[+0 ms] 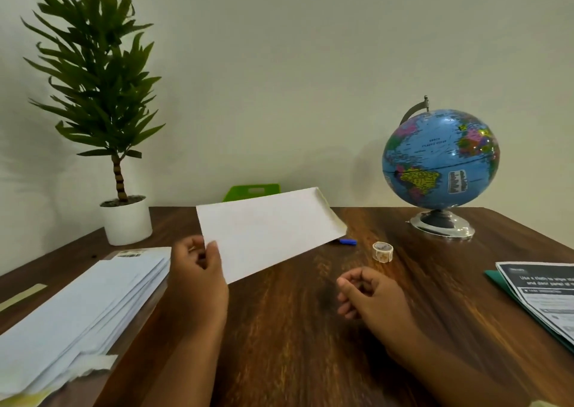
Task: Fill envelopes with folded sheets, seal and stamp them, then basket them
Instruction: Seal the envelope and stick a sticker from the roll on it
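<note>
While the left hand (198,282) pinches one envelope (267,229) by its near corner, the right hand (369,295) is idle.
Left of the gripping fingers (214,260) lies the stack (77,298); the envelope juts up and rightward from them, off the worktop (279,329). It looks light and floppy, so a mid-edge hold would probably steady it. The right fingers are loosely curled and empty, with the sheets (540,288) further right.

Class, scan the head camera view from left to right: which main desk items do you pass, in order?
In order: stack of envelopes → held envelope → globe → printed sheets.
</note>
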Action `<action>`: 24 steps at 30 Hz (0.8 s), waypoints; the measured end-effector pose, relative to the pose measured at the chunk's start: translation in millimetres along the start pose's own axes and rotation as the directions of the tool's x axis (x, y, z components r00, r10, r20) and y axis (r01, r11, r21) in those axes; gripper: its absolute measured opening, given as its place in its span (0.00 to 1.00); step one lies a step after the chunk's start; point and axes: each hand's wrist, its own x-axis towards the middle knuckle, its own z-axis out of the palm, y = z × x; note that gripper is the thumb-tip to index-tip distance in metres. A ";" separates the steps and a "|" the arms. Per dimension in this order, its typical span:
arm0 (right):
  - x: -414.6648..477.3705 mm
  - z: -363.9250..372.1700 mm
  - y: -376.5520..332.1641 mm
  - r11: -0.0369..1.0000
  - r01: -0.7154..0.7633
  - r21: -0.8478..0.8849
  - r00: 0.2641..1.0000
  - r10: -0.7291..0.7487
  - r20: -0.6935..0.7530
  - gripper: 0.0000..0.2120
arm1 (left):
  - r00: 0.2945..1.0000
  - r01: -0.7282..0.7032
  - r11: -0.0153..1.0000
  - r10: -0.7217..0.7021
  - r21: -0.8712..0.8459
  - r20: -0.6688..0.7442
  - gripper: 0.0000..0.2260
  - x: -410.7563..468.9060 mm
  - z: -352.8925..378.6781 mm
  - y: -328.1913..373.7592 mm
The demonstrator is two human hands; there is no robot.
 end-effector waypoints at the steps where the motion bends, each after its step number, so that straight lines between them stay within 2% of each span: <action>1: 0.4 -0.3 1.3 1.000 -0.010 0.009 1.000 0.010 -0.005 0.02 | 0.995 0.096 0.995 -0.096 -0.038 0.016 0.10 1.3 2.6 -2.3; 4: 3.8 -2.6 4.5 0.997 -0.047 0.055 0.989 0.055 -0.138 0.05 | 0.966 0.203 0.979 -0.196 -0.025 0.169 0.13 3.3 6.3 -9.5; 5: 6.0 -5.2 5.2 0.990 -0.063 0.126 0.972 0.089 -0.216 0.07 | 0.957 0.205 0.979 -0.199 -0.007 0.211 0.13 3.6 7.2 -11.8; 7: 9.5 -13.3 1.8 0.917 -0.086 0.390 0.931 0.214 -0.297 0.10 | 0.952 0.198 0.980 -0.200 0.031 0.232 0.13 6.2 5.3 -15.7; 9: 12.5 -24.7 -0.9 0.735 -0.124 0.667 0.923 0.332 -0.194 0.15 | 0.958 0.172 0.981 -0.188 0.094 0.216 0.13 9.7 2.3 -20.6; 10: 13.7 -30.4 -1.5 0.626 -0.168 0.762 0.930 0.357 -0.089 0.19 | 0.962 0.152 0.980 -0.176 0.127 0.208 0.14 11.4 0.5 -22.8; 11: 14.5 -35.2 -1.0 0.569 -0.217 0.794 0.939 0.343 0.011 0.23 | 0.965 0.132 0.979 -0.163 0.156 0.204 0.14 13.5 -0.6 -25.6; 12: 15.6 -38.2 -0.3 0.568 -0.258 0.782 0.949 0.302 0.093 0.25 | 0.968 0.119 0.975 -0.156 0.187 0.197 0.14 16.0 -2.2 -27.9; 14: 17.6 -40.1 1.4 0.634 -0.292 0.716 0.955 0.233 0.183 0.20 | 0.974 0.106 0.967 -0.148 0.231 0.173 0.14 18.8 -4.5 -31.7; 16: 19.0 -38.0 2.1 0.756 -0.277 0.593 0.961 0.225 0.162 0.14 | 0.979 0.092 0.968 -0.131 0.234 0.159 0.14 20.2 -4.1 -34.6; 18: 18.9 -35.7 4.5 0.874 -0.259 0.411 0.966 0.232 0.115 0.16 | 0.978 0.128 0.980 -0.150 0.151 0.142 0.14 18.5 -2.4 -33.8; 19: 18.2 -34.6 5.8 0.899 -0.254 0.357 0.967 0.234 0.098 0.17 | 0.971 0.200 0.977 -0.207 0.069 0.117 0.15 19.7 -1.3 -33.7; 20: 17.1 -33.4 6.0 0.908 -0.244 0.341 0.970 0.232 0.077 0.17 | 0.941 0.330 0.940 -0.321 -0.083 0.105 0.18 21.8 -0.8 -30.8; 21: 16.5 -32.1 5.8 0.903 -0.230 0.362 0.972 0.228 0.049 0.18 | 0.882 0.472 0.828 -0.441 -0.302 0.167 0.21 22.9 -1.4 -25.2; 22: 16.4 -30.1 4.4 0.882 -0.216 0.418 0.973 0.229 0.021 0.18 | 0.810 0.582 0.633 -0.506 -0.510 0.297 0.24 22.4 -1.1 -21.0; 23: 16.1 -26.9 2.8 0.847 -0.206 0.491 0.971 0.238 -0.003 0.18 | 0.758 0.645 0.478 -0.496 -0.597 0.422 0.25 19.4 1.2 -18.3; 24: 16.2 -21.6 0.0 0.809 -0.196 0.554 0.968 0.250 -0.022 0.18 | 0.723 0.690 0.432 -0.453 -0.581 0.522 0.24 12.2 5.1 -14.3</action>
